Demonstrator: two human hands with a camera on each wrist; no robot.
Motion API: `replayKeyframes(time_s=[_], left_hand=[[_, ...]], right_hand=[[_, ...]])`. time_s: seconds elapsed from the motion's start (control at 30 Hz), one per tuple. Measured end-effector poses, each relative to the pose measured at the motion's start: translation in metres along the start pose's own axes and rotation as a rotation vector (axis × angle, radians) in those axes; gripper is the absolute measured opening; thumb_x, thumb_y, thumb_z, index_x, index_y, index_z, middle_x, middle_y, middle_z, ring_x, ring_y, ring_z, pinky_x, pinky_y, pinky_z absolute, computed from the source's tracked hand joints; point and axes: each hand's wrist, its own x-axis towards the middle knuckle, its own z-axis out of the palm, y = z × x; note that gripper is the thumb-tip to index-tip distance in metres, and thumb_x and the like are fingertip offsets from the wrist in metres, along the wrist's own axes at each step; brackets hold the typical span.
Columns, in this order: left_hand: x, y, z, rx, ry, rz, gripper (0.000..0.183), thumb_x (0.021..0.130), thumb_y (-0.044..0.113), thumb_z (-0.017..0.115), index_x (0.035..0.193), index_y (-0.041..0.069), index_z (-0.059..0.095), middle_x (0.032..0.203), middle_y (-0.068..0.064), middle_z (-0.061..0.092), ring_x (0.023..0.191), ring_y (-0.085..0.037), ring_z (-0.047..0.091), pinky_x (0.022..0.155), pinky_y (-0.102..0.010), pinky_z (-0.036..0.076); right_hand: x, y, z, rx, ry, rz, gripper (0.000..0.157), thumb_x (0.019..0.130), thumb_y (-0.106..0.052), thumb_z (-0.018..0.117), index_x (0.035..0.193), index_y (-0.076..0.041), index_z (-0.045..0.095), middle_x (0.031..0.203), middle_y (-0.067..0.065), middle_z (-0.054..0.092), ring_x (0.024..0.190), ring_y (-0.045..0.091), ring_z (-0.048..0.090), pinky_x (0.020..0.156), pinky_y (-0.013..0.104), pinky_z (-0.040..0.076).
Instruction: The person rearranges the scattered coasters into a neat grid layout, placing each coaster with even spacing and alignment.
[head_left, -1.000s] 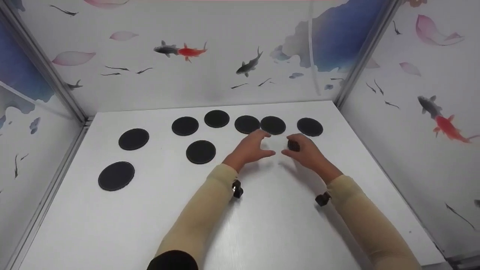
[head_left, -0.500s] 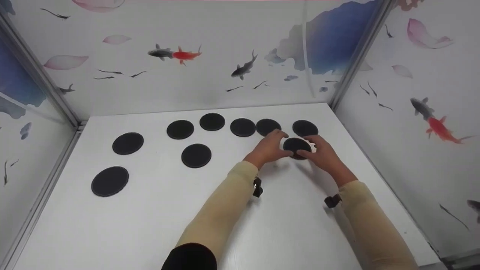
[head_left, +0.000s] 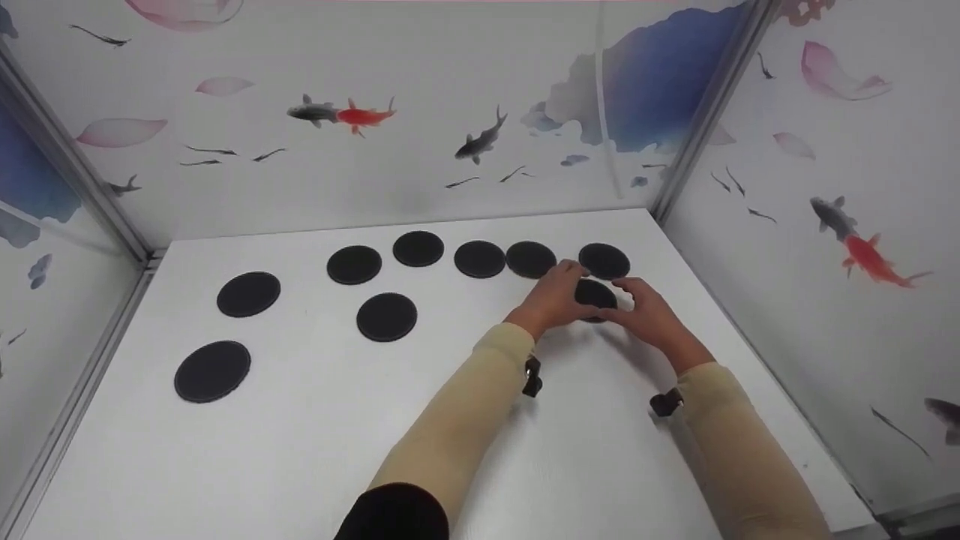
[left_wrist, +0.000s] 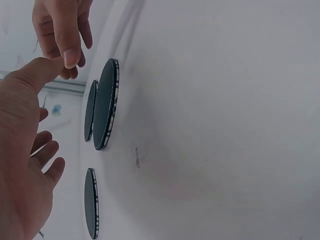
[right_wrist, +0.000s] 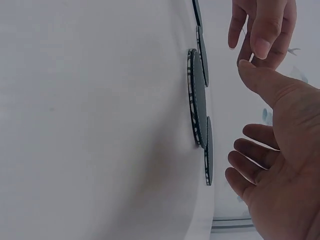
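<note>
A flat round black disc [head_left: 596, 294] lies on the white table [head_left: 480, 420] toward the far right, partly covered by both hands in the head view. My left hand [head_left: 556, 297] is at its left and my right hand [head_left: 651, 313] at its right, thumbs and fingers curving apart, with nothing held. In the left wrist view, the thumb of the left hand [left_wrist: 22, 155] meets or nearly meets the other thumb, and the disc [left_wrist: 106, 105] lies apart from them. The right wrist view shows the right hand [right_wrist: 292, 145] likewise away from the disc [right_wrist: 198, 100], whose rim is patterned black and white.
Close behind lies another black disc [head_left: 604, 261], with two discs touching or nearly touching, one [head_left: 531, 259] being the nearer to my left hand. Several more, such as one disc [head_left: 386, 316], spread leftward. Walls printed with fish [head_left: 480, 142] enclose the back and sides.
My left hand has moved right toward the right hand, and the thumbs have come together. The right hand has shifted slightly right, uncovering the disc between them. The head view has tilted a little.
</note>
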Motion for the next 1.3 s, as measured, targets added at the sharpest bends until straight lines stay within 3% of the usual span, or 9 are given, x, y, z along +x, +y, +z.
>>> replayKeyframes(time_s=[0.27,0.5,0.8,1.0,1.3], left_hand=[[-0.004,-0.008,0.01,0.049,-0.087,-0.063,0.086,0.091,0.046,0.093,0.16,0.01,0.055,0.168,-0.015,0.046,0.155,-0.028,0.046,0.127,-0.033,0.038],[-0.005,-0.021,0.014,0.018,-0.116,-0.123,0.086,0.096,0.043,0.087,0.166,0.011,0.047,0.179,-0.014,0.033,0.164,-0.027,0.034,0.131,-0.035,0.031],[-0.003,-0.028,0.021,0.017,-0.131,-0.092,0.085,0.1,0.041,0.084,0.168,0.009,0.045,0.176,-0.01,0.04,0.162,-0.024,0.038,0.131,-0.032,0.029],[-0.001,-0.028,0.023,0.017,-0.127,-0.094,0.08,0.1,0.04,0.084,0.165,0.01,0.05,0.169,-0.007,0.051,0.156,-0.022,0.048,0.129,-0.033,0.035],[-0.003,-0.023,0.022,-0.025,-0.103,-0.116,0.072,0.103,0.043,0.08,0.164,0.013,0.054,0.168,-0.006,0.054,0.156,-0.023,0.049,0.128,-0.035,0.037]], right_hand=[[0.004,0.009,0.005,-0.032,-0.095,0.054,0.097,0.097,-0.041,0.088,0.165,0.008,0.038,0.17,0.032,0.037,0.161,0.05,0.03,0.131,0.064,0.025],[0.013,0.016,0.008,-0.013,-0.118,0.074,0.094,0.094,-0.03,0.092,0.164,0.007,0.04,0.168,0.031,0.042,0.159,0.048,0.035,0.132,0.06,0.024],[0.016,0.019,0.012,-0.039,-0.142,0.041,0.091,0.096,-0.026,0.09,0.165,0.007,0.04,0.167,0.032,0.043,0.158,0.05,0.037,0.131,0.062,0.026],[0.017,0.021,0.014,-0.048,-0.131,0.019,0.087,0.096,-0.026,0.09,0.165,0.002,0.045,0.165,0.028,0.049,0.156,0.048,0.042,0.13,0.062,0.03],[0.016,0.022,0.015,-0.063,-0.109,0.058,0.086,0.098,-0.028,0.088,0.166,0.0,0.044,0.168,0.027,0.047,0.158,0.047,0.039,0.13,0.062,0.029]])
